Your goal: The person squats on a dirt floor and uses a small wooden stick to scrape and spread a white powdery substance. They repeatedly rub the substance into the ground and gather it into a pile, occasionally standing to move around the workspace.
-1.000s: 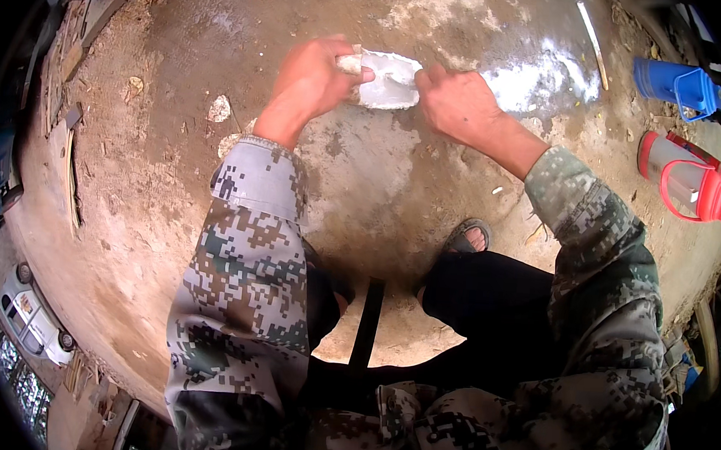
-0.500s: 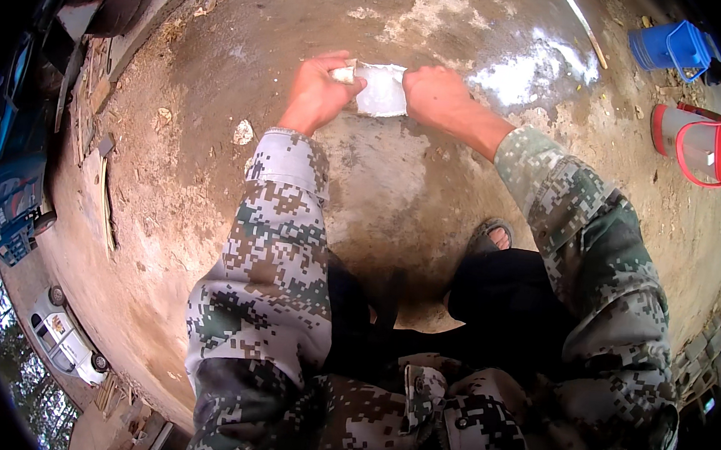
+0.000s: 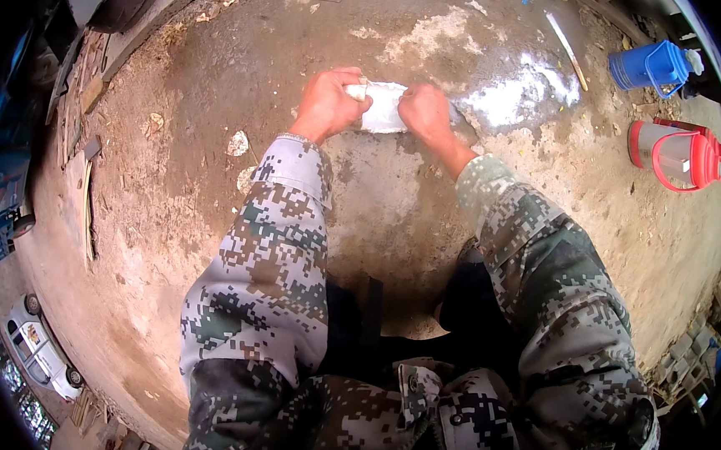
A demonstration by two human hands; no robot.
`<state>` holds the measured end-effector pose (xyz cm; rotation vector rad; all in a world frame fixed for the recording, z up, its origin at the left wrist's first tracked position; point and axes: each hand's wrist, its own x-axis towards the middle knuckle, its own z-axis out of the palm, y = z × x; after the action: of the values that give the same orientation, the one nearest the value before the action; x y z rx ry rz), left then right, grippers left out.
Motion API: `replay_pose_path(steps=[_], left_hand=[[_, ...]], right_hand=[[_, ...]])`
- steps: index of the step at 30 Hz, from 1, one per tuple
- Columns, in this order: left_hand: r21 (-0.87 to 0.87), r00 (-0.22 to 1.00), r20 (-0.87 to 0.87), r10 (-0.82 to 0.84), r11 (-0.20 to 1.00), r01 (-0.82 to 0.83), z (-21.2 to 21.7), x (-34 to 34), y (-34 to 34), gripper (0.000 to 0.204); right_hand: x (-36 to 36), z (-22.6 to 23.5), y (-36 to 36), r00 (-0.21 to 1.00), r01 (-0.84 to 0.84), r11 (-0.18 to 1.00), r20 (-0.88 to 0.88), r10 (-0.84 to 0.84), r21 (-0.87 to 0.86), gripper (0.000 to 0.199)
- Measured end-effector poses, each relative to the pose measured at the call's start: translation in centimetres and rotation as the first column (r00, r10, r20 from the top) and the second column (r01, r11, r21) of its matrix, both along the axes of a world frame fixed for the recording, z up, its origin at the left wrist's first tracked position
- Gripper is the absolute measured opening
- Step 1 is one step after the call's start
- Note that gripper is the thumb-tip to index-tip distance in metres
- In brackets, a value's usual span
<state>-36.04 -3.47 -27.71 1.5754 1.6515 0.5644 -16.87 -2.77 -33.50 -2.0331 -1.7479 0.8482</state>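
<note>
Out in front of me, a small white rectangular piece (image 3: 384,108) with rough edges is stretched between my two hands above the ground. Its exact kind is unclear; it could be paper, cloth or a thin sheet. My left hand (image 3: 325,103) grips the left end, where the edge looks thick or rolled under the thumb. Closed in a fist, my right hand (image 3: 426,114) pinches the right end. The fingertips of both hands are partly hidden.
Bright white powdery patches (image 3: 524,94) mark the ground to the right. Beyond them lie a thin pale stick (image 3: 566,51), a blue jug (image 3: 651,68) and a red-and-clear jug (image 3: 675,155). Wood scraps (image 3: 87,206) and a white car (image 3: 42,349) are at the left.
Both hands sit slightly lower in view. My right hand has turned and moved closer to the left one, over the right end of the white piece. The whole view has shifted a little.
</note>
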Motion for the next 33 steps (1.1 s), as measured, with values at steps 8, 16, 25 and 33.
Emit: replay_pose_path(steps=[8, 16, 25, 33], left_hand=[[0.028, 0.997, 0.057, 0.052, 0.998, -0.054, -0.2, 0.9, 0.7, 0.033], [0.194, 0.940, 0.270, 0.209, 0.944, -0.266, -1.3, 2.6, -1.0, 0.026], [0.341, 0.934, 0.289, 0.209, 0.889, -0.305, -2.3, 3.0, -1.4, 0.014], [0.381, 0.919, 0.335, 0.207, 0.862, -0.333, -2.8, 1.1, -2.0, 0.013]], right_hand=[[-0.3, 0.0, -1.5, 0.980, 0.057, 0.995, -0.183, -0.073, -0.088, 0.025], [2.6, 4.2, -2.0, 0.943, -0.246, 0.969, 0.240, 0.233, 0.025, 0.023], [1.0, 1.6, -1.3, 0.987, -0.085, 0.996, 0.140, 0.079, 0.032, 0.023], [-2.8, 0.2, -0.5, 0.999, -0.030, 0.999, -0.013, 0.029, -0.017, 0.020]])
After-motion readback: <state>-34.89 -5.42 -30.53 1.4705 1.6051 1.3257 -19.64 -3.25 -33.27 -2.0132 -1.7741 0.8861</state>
